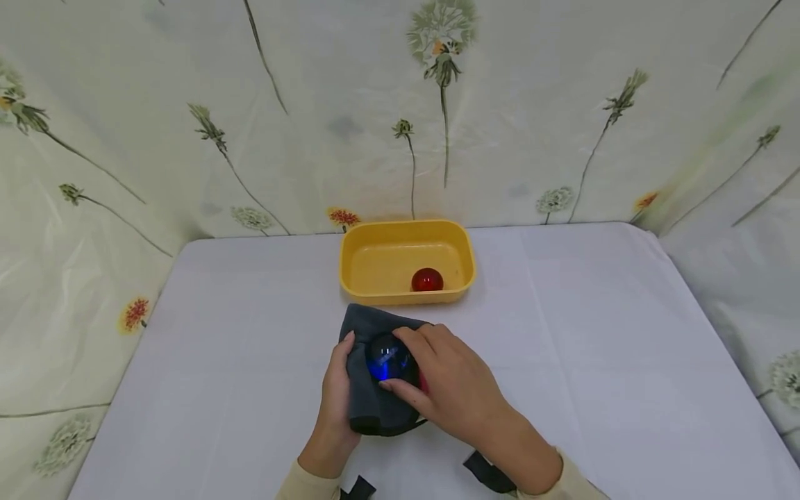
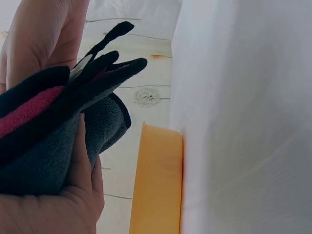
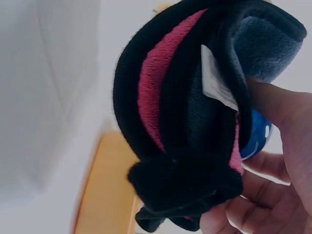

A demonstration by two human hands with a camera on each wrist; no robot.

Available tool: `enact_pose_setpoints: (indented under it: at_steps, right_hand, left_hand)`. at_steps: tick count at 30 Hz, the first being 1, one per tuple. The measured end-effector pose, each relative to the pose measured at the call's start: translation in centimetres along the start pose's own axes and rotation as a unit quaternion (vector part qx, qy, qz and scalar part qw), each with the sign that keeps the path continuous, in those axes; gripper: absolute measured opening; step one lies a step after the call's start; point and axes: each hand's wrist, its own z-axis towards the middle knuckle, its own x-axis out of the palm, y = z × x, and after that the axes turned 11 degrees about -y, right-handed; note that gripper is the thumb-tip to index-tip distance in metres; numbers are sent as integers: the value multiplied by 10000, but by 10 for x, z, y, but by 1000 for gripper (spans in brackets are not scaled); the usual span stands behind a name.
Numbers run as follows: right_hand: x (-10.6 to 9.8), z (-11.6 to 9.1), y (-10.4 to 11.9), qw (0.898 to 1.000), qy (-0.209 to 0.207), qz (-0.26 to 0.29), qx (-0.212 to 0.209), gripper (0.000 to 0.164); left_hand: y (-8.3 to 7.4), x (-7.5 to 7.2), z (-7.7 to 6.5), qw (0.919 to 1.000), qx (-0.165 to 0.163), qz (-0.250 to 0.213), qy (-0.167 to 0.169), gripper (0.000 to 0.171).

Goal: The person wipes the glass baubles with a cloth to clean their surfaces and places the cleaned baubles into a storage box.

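Note:
A shiny blue ball [image 1: 387,357] lies against a folded dark grey cloth [image 1: 369,326] with black edging. Pink fabric and a white label [image 3: 214,80] show among its folds in the right wrist view. My left hand [image 1: 337,396] grips the cloth from the left and beneath. Over the ball curves my right hand [image 1: 456,382], its thumb and fingers pinching the ball's sides. In the right wrist view part of the blue ball [image 3: 258,136] shows between cloth and fingers. Some left fingers are hidden behind the cloth.
Just beyond the hands a yellow tray [image 1: 406,298] stands at the table's far edge. A red ball [image 1: 428,279] lies in its right front part. White cloth covers the table [image 1: 594,361], and a flower-printed curtain [image 1: 350,139] hangs behind it.

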Motion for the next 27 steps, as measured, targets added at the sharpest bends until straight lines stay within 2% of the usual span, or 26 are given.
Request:
enact_pose_setpoints:
  at_steps: [8, 12, 15, 21, 27]
  right_hand:
    - [3, -1, 1, 9996, -137, 117, 196, 67]
    - [2, -1, -1, 9999, -87, 138, 45, 79]
    - [0, -2, -2, 9998, -91, 149, -98, 81]
    - [1, -2, -2, 9996, -160, 142, -172, 71]
    - [2, -1, 0, 9999, -100, 53, 96, 70]
  left_hand:
    - [0, -1, 0, 9999, -89, 69, -48, 72]
    - [-1, -1, 0, 10000, 13, 37, 9, 71]
    - [-2, 0, -1, 10000, 77, 3, 49, 68]
    - [-1, 1, -3, 10000, 20, 0, 63, 67]
    - [0, 2, -3, 9999, -109, 64, 47, 70]
